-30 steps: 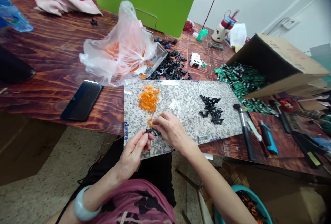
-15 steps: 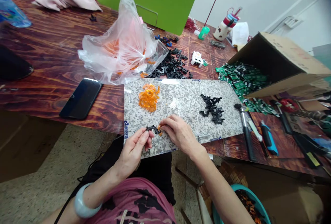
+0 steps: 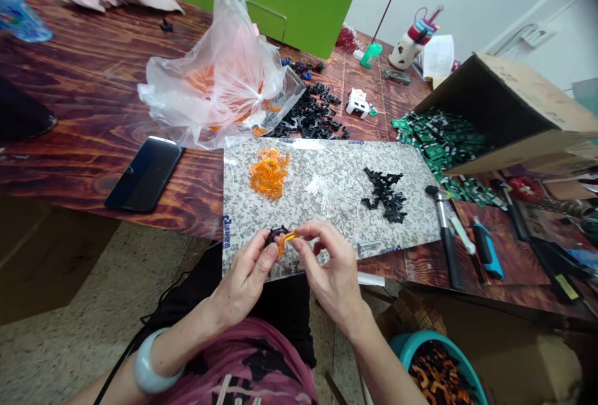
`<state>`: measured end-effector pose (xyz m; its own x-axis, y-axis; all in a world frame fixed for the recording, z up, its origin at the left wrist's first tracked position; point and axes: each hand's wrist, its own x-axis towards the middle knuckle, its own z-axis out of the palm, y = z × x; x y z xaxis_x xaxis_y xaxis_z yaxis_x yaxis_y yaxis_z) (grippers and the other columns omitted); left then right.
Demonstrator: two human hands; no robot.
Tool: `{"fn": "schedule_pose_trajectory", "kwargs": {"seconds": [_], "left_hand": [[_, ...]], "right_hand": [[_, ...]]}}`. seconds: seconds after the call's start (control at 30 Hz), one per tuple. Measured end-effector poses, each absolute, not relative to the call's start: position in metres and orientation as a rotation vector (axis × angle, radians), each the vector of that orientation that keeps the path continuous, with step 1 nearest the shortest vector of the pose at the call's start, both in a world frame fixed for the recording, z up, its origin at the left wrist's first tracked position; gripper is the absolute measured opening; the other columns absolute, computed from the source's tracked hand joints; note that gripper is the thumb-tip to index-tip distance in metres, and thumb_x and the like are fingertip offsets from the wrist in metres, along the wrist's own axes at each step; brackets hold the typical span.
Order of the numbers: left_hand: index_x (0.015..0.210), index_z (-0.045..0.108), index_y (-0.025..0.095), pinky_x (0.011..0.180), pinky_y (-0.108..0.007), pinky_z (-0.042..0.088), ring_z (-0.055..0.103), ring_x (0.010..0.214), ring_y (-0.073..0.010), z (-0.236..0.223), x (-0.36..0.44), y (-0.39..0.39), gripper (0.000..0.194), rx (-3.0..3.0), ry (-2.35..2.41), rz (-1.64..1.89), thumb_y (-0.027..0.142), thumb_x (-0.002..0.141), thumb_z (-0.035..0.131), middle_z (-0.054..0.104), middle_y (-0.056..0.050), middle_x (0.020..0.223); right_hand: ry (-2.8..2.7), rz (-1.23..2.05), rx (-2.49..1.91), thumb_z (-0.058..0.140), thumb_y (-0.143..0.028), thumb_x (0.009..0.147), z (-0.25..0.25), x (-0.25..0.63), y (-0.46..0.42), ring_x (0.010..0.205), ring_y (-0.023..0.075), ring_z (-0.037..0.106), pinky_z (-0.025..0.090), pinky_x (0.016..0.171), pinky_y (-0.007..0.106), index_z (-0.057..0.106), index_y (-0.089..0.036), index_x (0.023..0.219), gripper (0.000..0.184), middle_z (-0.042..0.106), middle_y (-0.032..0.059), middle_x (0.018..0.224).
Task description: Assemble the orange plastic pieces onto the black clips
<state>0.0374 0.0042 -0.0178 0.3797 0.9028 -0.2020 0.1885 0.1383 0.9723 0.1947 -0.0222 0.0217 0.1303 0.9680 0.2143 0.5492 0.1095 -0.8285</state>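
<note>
Lifted off the board (image 3: 327,154) since the earliest frame: one orange clip (image 3: 288,237), translucent plastic, bent, at lower centre of the frame. Long axis: slanting from upper right to lower left. Upper-right end pinched in my right hand (image 3: 332,268). Black clip (image 3: 276,231), curved, arch toward frame top, gripped by my left hand (image 3: 245,275). Board surface: speckled grey, smooth, flat.
</note>
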Motion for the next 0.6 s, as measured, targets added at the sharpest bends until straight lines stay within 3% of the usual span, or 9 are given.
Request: {"fn": "schedule_pose_trajectory", "kwargs": {"seconds": [0.1,0.27,0.6], "left_hand": [[0.098,0.058,0.019,0.07,-0.03,0.047,0.059,0.079,-0.0208,-0.0161,0.0366,0.0027,0.029,1.445,1.119,0.68,0.043,0.09,0.044,0.064,-0.005,0.083],[0.097,0.055,0.02,0.071,-0.03,0.046,0.06,0.079,-0.021,-0.0142,0.0385,0.0007,0.025,1.531,1.127,0.639,0.039,0.093,0.039,0.063,-0.004,0.084],[0.092,0.051,0.021,0.068,-0.029,0.044,0.059,0.073,-0.0197,-0.0157,0.0411,0.0008,0.017,1.622,1.112,0.672,0.03,0.094,0.037,0.061,-0.003,0.077]], "right_hand": [[-1.542,0.594,-1.534,0.053,-0.015,0.087,0.0147,0.1831,-0.0235,0.094,0.0168,0.058,0.048,0.07,0.027,0.059,-0.018,0.095,0.01,0.063,0.006,0.096],[-1.516,0.602,-1.567,0.053,-0.017,0.087,0.0102,0.1811,-0.0234,0.08,0.015,0.061,0.05,0.065,0.026,0.058,-0.019,0.096,0.01,0.065,0.0051,0.09],[-1.512,0.594,-1.58,0.053,-0.018,0.087,0.011,0.182,-0.0262,0.079,0.0151,0.062,0.052,0.066,0.027,0.059,-0.019,0.095,0.01,0.066,0.0059,0.09]]}}
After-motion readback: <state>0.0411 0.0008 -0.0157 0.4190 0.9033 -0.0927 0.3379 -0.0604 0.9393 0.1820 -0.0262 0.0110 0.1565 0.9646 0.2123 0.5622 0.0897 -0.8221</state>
